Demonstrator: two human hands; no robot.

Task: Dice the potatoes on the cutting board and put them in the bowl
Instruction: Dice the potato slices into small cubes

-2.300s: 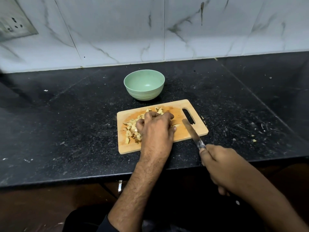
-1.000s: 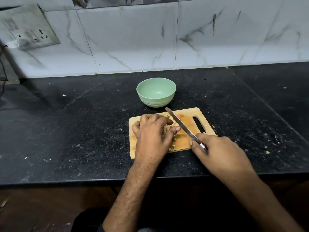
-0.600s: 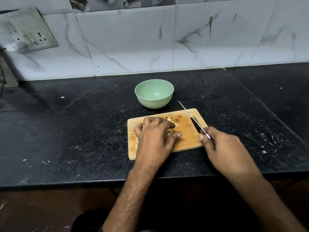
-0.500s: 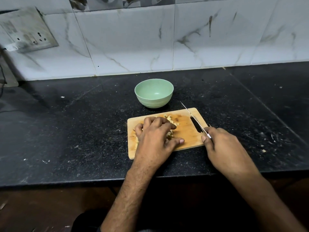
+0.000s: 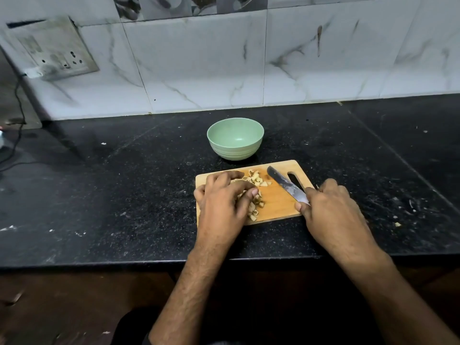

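**Diced potato heaped on board, bowl still empty**

Head view: small pale diced potato pieces point(image 5: 256, 181) are heaped on the rectangular wooden cutting board point(image 5: 278, 202). The left hand point(image 5: 224, 202) is cupped over the heap, fingers curled around pieces. The steel-bladed knife point(image 5: 286, 186) is gripped by the right hand point(image 5: 331, 210), blade resting flat on the board right of the heap. Pieces are judged light, loose and damp, so easily scattered; best scooped together. The round pale-green bowl point(image 5: 235, 155) stands just behind the board, path unobstructed. A wall socket plate point(image 5: 53, 49) is mounted far left of it.

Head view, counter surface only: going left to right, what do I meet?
Black cable → left hand on the diced potato pieces → knife blade → right hand gripping the knife → loose scraps.
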